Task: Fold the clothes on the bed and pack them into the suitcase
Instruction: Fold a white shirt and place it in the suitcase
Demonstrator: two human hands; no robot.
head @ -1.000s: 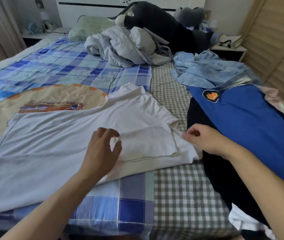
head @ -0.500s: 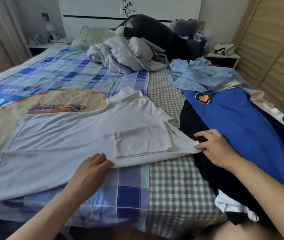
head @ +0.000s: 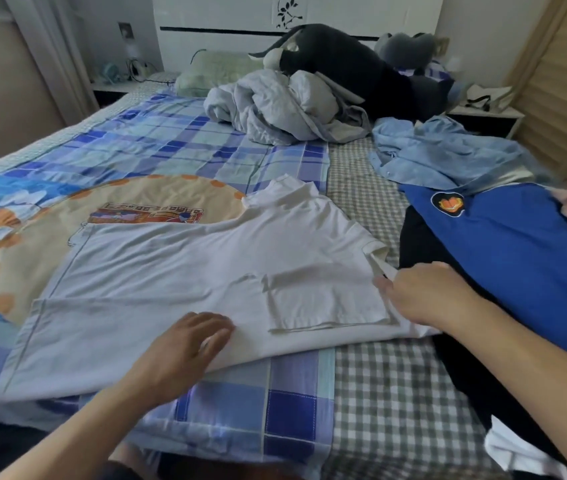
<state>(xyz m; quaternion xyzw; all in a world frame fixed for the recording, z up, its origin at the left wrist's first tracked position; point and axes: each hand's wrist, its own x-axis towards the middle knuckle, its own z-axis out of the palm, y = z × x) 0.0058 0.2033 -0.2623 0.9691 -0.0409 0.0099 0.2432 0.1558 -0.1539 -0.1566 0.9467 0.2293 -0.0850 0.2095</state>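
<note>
My one head camera looks forward and down, close over the bed [head: 379, 393], headboard [head: 309, 19] at frame top.

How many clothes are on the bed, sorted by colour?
White: 1, the white T-shirt under both hands
Bright blue: 1, the blue shirt with a badge
Light blue: 1, the light blue shirt
Black: 1, the black garment under the blue one
Total: 4 that I can tell apart. More white and pink cloth peeks out beneath that pile, too hidden to count.
</note>
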